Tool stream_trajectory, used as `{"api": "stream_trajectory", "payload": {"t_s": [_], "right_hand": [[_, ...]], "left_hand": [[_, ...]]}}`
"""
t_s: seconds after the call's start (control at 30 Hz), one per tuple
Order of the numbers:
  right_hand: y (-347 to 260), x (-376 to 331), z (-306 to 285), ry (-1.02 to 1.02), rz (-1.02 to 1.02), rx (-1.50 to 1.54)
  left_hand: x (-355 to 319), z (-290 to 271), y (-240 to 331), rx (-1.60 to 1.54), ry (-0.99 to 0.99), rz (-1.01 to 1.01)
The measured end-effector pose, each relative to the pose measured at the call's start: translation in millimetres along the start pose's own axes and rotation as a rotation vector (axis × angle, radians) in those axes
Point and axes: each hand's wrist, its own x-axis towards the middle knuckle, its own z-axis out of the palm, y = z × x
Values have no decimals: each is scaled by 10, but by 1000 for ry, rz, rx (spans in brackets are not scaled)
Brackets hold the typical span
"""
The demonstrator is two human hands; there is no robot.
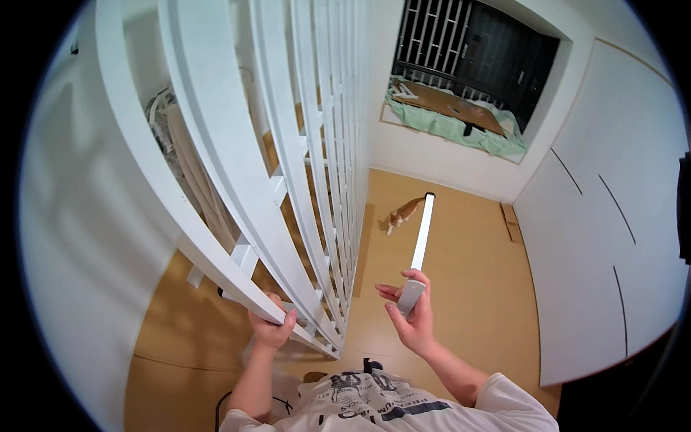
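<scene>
A tall white slatted frame [205,144] stands upright on my left. My left hand [272,324] is closed round its lower near rail, thumb on the front edge. In my right hand [414,317] is a long white bar [422,230], gripped near its grey-looking near end. The bar points away from me over the floor, and a dark tip shows at its far end. Some fingers of the right hand stick out to the left of the bar. The two hands are apart, with the frame's near bottom corner between them.
An orange and white cat [403,214] is on the tan floor [475,288], beside the bar's far end. White cabinets [583,216] line the right wall. A window ledge at the back holds a cardboard sheet [453,108] on green cloth [439,129]. Light fabric [194,165] shows behind the slats.
</scene>
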Motion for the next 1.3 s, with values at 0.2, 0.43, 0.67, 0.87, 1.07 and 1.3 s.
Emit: {"api": "stream_trajectory", "payload": {"t_s": [0.2,0.43,0.67,0.87,1.07,1.3], "right_hand": [[80,-493,-76,160,60,-166],[198,-880,-218,263,263,-147],[236,-835,-47,273,284,-151],[296,-826,183,275,260,-64],[213,-746,385,195,333,-62],[8,-838,552,193,312,-59]], "left_hand": [[24,68,-30,-64,58,-56],[132,129,155,15,42,-18],[180,126,241,64,-16,42],[114,97,203,66,-26,19],[121,203,308,-35,102,-207],[276,239,518,-136,71,-203]]}}
